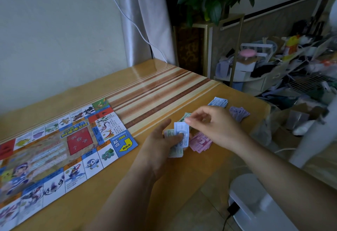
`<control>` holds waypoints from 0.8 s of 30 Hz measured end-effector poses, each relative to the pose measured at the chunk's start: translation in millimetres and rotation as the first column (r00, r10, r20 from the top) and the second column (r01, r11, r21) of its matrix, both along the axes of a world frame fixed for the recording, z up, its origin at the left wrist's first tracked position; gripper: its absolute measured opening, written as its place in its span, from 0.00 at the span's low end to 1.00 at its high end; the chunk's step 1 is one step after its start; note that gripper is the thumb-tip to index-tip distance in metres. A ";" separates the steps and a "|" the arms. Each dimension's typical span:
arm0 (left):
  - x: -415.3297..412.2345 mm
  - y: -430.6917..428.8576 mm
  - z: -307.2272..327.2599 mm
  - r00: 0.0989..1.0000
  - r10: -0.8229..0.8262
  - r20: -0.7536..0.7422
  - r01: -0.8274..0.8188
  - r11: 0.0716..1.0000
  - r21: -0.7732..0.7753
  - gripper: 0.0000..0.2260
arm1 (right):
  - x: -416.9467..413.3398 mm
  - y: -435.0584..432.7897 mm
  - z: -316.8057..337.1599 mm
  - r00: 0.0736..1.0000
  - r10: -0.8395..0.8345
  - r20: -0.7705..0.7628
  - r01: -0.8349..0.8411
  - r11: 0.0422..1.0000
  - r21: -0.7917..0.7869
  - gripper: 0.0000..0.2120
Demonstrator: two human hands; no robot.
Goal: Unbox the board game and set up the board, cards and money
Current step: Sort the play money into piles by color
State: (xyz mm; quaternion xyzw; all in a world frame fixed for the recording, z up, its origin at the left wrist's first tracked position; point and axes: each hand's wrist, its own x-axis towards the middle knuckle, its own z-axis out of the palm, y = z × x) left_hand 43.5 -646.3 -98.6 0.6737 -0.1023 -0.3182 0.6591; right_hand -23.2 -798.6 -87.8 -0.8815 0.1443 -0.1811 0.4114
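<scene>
Our left hand (164,140) grips a small wad of play money (176,152), thumb lying on the blue note (181,130) on top, while our right hand (211,123) pinches that note's upper corner. We hold all this just right of the unfolded game board (54,150). Farther right of the board lie a pink pile (200,142), a purple pile (238,113) and a blue pile (218,101).

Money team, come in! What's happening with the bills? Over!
Left hand holds mixed bill stack. Right hand pinches blue bill at its top. Blue pile, purple pile, pink pile sorted nearby. Board unfolded, nothing blocking.
</scene>
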 end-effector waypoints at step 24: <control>15.4 -18.2 11.9 0.986 0.032 -0.165 -0.050 0.993 -0.110 0.28 | 56.5 -40.7 12.4 0.996 -0.041 -0.077 0.029 0.988 -0.153 0.20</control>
